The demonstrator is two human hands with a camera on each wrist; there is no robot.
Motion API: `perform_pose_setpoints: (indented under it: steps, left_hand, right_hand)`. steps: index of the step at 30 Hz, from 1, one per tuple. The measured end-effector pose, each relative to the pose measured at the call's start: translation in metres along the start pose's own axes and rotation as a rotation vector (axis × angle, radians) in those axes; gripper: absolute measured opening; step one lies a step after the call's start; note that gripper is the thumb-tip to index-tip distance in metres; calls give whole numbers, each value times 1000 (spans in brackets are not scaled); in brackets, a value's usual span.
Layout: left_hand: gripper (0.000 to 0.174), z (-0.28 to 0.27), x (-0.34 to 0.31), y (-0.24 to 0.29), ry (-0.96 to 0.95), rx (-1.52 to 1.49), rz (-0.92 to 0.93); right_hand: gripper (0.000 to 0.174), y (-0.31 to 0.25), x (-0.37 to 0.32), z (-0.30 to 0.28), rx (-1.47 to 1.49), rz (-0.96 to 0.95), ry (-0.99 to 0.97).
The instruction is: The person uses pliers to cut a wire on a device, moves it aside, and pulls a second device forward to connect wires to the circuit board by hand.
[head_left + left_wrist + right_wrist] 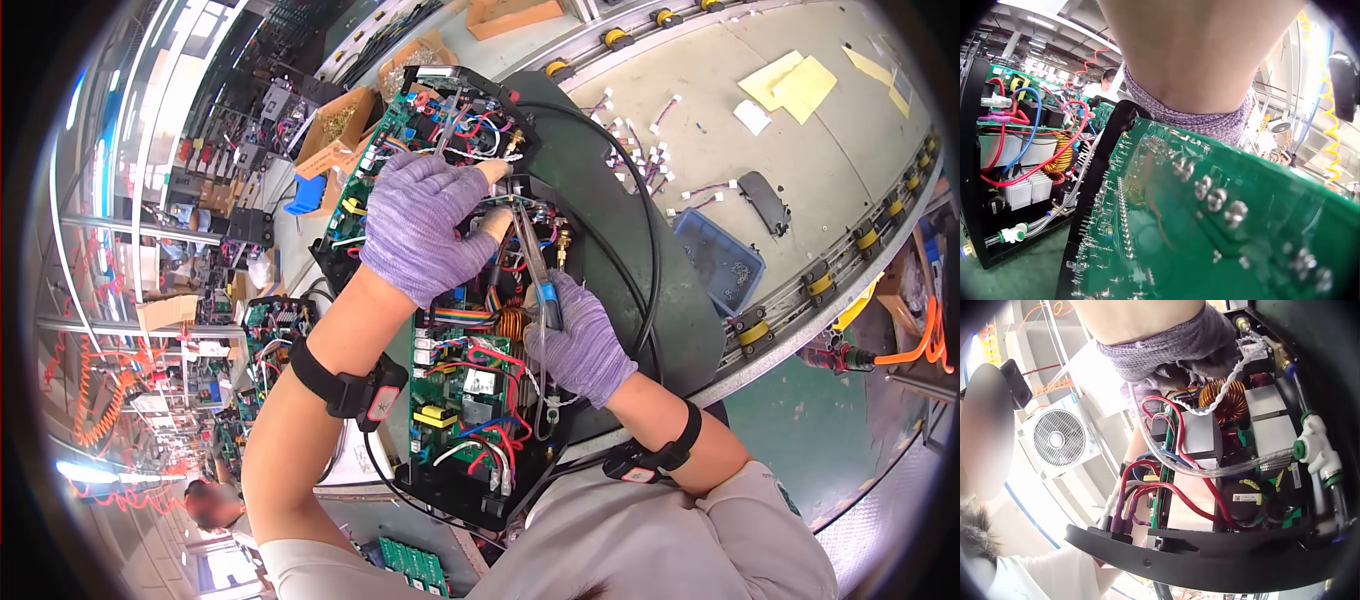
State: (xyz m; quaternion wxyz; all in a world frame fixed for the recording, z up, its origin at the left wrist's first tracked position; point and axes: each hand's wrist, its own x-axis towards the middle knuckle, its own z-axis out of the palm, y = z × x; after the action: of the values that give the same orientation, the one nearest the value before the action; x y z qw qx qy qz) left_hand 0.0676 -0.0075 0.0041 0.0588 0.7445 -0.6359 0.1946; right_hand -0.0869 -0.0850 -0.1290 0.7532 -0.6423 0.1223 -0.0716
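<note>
gripping a slim grey tool with a blue section, the right hand has its gloved fingers curled round the lower part; the exact kind of tool is hard to tell. its narrow end points into the far part of an open electronics unit, right beside the left hand. that hand lies over the unit's far end with thumb and forefinger apart, bare tips out of the purple glove; whether they pinch anything cannot be told.

the unit lies in front of the person on a dark green surface. inside it are a rainbow ribbon cable, a copper-wound coil and a yellow component, with brass fittings along the right side. from the right wrist, a clear tube bends across red wires to a white tee fitting.

a second open unit stands just beyond the hands. to the right, the desk carries loose connector leads, yellow sheets and a blue tray. a white fan shows in the background.
</note>
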Motion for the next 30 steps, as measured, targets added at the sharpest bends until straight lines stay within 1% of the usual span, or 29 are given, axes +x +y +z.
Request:
perform_pose_setpoints:
  steps: [3, 6, 9, 12, 15, 18, 21, 24, 27, 28, 30]
  left_hand:
    - [41, -1, 1, 0, -3, -1, 2]
    - [40, 1, -1, 0, 8, -2, -18]
    - [39, 2, 0, 0, 1, 0, -41]
    - [38, 1, 2, 2, -16, 7, -50]
    - [37, 0, 3, 3, -16, 11, -56]
    - [38, 3, 2, 2, -6, 15, -54]
    - [38, 2, 3, 2, -10, 14, -58]
    - [38, 2, 3, 2, -10, 16, -63]
    - [37, 1, 3, 2, -9, -5, -73]
    - [37, 1, 3, 2, -6, -18, -78]
    - [36, -2, 4, 2, -68, 11, -101]
  right_hand:
    - [50, -18, -2, -5, -151, 28, 13]
    - [49, -16, -3, -1, -154, 10, 44]
    - [36, -14, -2, 4, -137, 3, 77]
    - [50, -1, 3, 7, -146, -64, 76]
    - [52, -3, 3, 6, -255, -68, 93]
    - [50, -11, 1, 4, -136, 13, 56]
    - [44, -7, 0, 8, 364, 129, -85]
    - [38, -5, 3, 12, 139, 51, 4]
    - [38, -7, 1, 13, -300, -44, 156]
    - [38, -7, 0, 12, -168, -20, 110]
    - [39, -8, 0, 8, 96, 25, 20]
